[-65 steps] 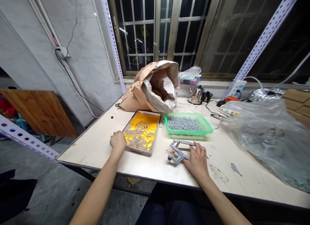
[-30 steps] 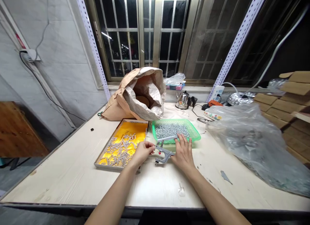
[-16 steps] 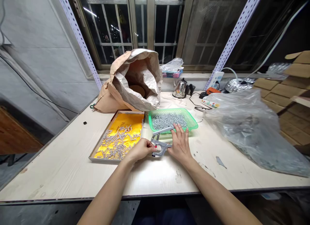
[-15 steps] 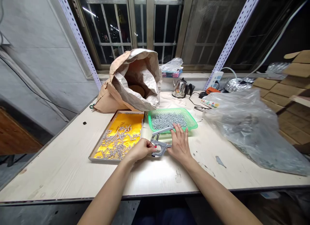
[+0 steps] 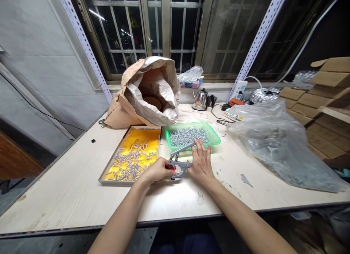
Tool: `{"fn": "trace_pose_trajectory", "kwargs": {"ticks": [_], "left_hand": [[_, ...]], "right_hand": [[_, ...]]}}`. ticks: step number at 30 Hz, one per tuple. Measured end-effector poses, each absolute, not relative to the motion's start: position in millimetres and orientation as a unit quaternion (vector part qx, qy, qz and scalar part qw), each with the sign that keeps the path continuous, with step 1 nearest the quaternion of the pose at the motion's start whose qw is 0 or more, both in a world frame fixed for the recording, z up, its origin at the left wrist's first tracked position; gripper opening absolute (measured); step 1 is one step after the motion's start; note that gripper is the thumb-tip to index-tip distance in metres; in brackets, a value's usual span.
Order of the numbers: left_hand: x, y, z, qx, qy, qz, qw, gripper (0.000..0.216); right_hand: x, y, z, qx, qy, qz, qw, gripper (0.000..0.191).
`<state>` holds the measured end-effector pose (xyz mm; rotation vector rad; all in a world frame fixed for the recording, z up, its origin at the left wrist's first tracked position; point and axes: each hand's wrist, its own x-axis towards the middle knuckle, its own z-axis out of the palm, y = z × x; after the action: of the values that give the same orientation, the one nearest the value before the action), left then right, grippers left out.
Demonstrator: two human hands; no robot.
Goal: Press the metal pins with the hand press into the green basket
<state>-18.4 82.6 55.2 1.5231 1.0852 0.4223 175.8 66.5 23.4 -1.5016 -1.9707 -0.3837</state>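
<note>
A grey hand tool (image 5: 182, 167) with a long lever handle, a dark coil spring and an open loop frame is held just above the table, in front of the green basket. My right hand (image 5: 201, 162) grips it from the right, fingers over the raised lever and thumb side at the lower body. From the left, my left hand (image 5: 160, 170) pinches with thumb and forefinger at a small red part (image 5: 175, 168) on the tool's near end. Whether those fingertips also hold a small piece is hidden. The green basket (image 5: 216, 140) holds many small metal pins or screws.
A shallow tray (image 5: 101, 176) with yellow lining holds scattered small springs at the left. Behind it lies an open paper sack (image 5: 115, 113). A steel kettle (image 5: 200, 100) and cables stand at the back. A large clear plastic bag (image 5: 284, 148) and cardboard boxes (image 5: 319, 126) occupy the right.
The tool's upper lever tilts slightly more steeply than before. Both hands keep their hold at nearly the same place. The whole view has shifted a little.
</note>
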Motion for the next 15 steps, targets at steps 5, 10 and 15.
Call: {"fn": "trace_pose_trajectory", "kwargs": {"ticks": [5, 10, 15], "left_hand": [[-21.5, 84.7, 52.7, 0.651, 0.445, 0.194, 0.583, 0.024], [-23.0, 87.2, 49.3, 0.644, 0.427, 0.205, 0.6, 0.024], [-24.0, 86.6, 47.3, 0.635, 0.427, 0.196, 0.613, 0.028]], "right_hand": [[176.7, 65.8, 24.2, -0.58, -0.741, -0.141, 0.308, 0.057], [177.7, 66.8, 25.7, -0.576, -0.739, -0.148, 0.316, 0.051], [180.9, 69.7, 25.6, -0.557, -0.744, -0.165, 0.33, 0.036]]}}
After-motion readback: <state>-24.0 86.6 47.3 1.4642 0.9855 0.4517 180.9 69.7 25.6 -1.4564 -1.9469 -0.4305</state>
